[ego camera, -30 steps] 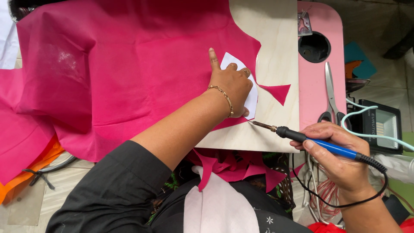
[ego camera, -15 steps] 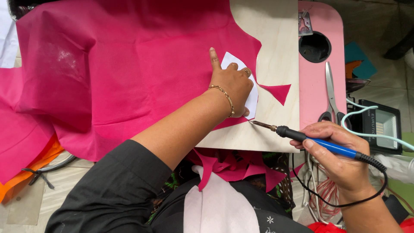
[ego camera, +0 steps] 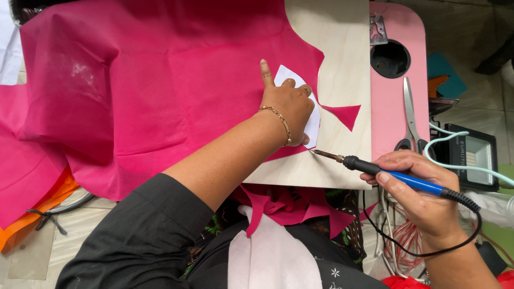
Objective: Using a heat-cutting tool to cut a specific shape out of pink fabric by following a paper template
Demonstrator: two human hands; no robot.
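Nothing has shifted; left hand still presses flat, fingers spread, on the white template over pink fabric; right hand stays clamped on the soldering iron.

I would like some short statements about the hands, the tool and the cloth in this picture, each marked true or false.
1. The left hand presses a white paper shape onto the pink cloth. True.
2. The right hand holds scissors. False: it holds a blue-handled soldering iron; the scissors lie on the pink table.
3. The iron's tip is near the paper's lower edge. True.
4. The cloth lies on a glass sheet. False: on a wooden board.
5. The left wrist is bare. False: it wears a gold bracelet.
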